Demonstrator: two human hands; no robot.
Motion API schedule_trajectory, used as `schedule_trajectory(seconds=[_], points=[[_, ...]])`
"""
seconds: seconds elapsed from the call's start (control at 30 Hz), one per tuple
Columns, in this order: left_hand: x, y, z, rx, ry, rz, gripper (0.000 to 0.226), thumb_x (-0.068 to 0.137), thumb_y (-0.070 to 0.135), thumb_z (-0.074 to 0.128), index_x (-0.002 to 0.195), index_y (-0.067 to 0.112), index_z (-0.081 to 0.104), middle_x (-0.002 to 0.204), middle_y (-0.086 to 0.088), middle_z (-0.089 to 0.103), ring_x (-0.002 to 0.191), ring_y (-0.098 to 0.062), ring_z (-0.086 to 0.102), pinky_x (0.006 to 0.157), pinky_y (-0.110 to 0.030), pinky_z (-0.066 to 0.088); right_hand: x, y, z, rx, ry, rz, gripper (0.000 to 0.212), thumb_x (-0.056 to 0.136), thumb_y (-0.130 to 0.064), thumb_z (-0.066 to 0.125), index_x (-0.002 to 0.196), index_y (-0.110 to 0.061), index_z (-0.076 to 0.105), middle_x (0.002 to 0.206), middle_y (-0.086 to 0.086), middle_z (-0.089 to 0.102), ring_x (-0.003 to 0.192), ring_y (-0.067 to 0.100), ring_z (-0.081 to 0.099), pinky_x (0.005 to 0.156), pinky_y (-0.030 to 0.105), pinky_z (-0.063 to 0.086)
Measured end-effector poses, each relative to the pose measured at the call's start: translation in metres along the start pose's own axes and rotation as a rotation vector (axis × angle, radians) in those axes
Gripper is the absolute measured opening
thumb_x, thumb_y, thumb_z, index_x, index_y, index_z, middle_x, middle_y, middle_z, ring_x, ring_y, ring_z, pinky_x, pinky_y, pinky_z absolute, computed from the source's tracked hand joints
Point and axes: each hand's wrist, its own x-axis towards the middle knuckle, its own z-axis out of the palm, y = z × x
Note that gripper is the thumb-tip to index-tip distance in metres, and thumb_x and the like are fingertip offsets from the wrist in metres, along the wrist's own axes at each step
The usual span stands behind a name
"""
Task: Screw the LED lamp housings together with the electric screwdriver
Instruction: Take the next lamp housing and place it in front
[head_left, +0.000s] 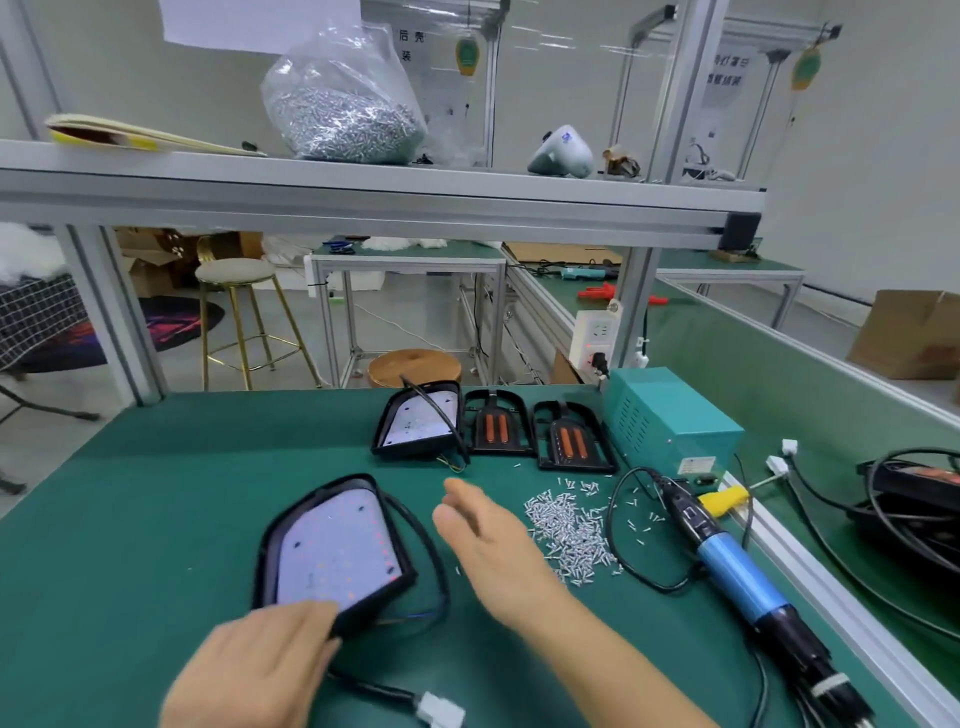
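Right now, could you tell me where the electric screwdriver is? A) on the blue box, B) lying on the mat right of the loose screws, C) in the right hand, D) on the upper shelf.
B: the electric screwdriver lies on the green mat, right of the screw pile; the right hand holds nothing.

Screws (569, 530) between housing (332, 545) and screwdriver (737, 566)

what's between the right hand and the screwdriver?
Head view: the loose screw pile on the green mat, plus a loop of black cord, lies between the right hand and the screwdriver.
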Motion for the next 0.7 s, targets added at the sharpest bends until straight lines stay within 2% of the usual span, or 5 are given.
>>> schedule_trajectory(seconds=[0.17,0.33,0.43,0.57,0.7], points=[[0.000,0.002,0.021,0.062,0.114,0.206,0.044,0.094,0.021,0.040,0.071,0.010,0.076,0.069,-0.004,0.070,0.056,-0.019,0.064,0.064,-0.028,0.035,0.048,0.017,-0.044,-0.358,0.194,0.064,0.041,0.100,-0.025,0.049,0.137,-0.009,0.051,0.136,0.009,0.054,0.121,0.024,0.053,0.100,0.028,0.038],[0.000,0.001,0.031,0.032,0.111,0.224,0.026,0.096,0.022,0.037,0.091,0.014,0.062,0.071,-0.004,0.068,0.058,-0.021,0.062,0.064,-0.030,0.035,0.076,0.033,-0.080,-0.580,0.254,0.128,0.035,0.097,-0.024,0.053,0.129,-0.012,0.060,0.131,0.013,0.055,0.114,0.028,0.056,0.094,0.034,0.043],[0.003,0.001,0.026,-0.041,0.046,0.245,0.022,0.089,0.030,0.043,0.097,0.017,0.059,0.079,-0.001,0.071,0.078,-0.017,0.055,0.073,-0.030,0.037,0.086,0.043,-0.092,-0.664,0.286,0.165,0.032,0.096,-0.023,0.054,0.124,-0.010,0.061,0.129,0.014,0.054,0.110,0.033,0.056,0.088,0.036,0.045],[-0.006,-0.001,0.024,-0.211,-0.123,0.214,0.047,0.090,0.058,0.031,0.117,0.025,0.051,0.107,0.010,0.066,0.102,-0.009,0.050,0.094,-0.025,0.030,0.098,0.059,-0.104,-0.756,0.232,0.290,0.037,0.094,-0.031,0.055,0.124,-0.009,0.053,0.126,0.017,0.049,0.113,0.036,0.051,0.093,0.039,0.046],[-0.002,0.000,0.027,-0.238,-0.183,0.209,0.050,0.081,0.060,0.044,0.116,0.024,0.049,0.109,0.010,0.047,0.095,-0.009,0.048,0.081,-0.021,0.035,0.112,0.068,-0.109,-0.768,0.207,0.422,0.059,0.091,-0.050,0.056,0.132,-0.010,0.045,0.132,0.018,0.046,0.121,0.037,0.047,0.098,0.042,0.046]])
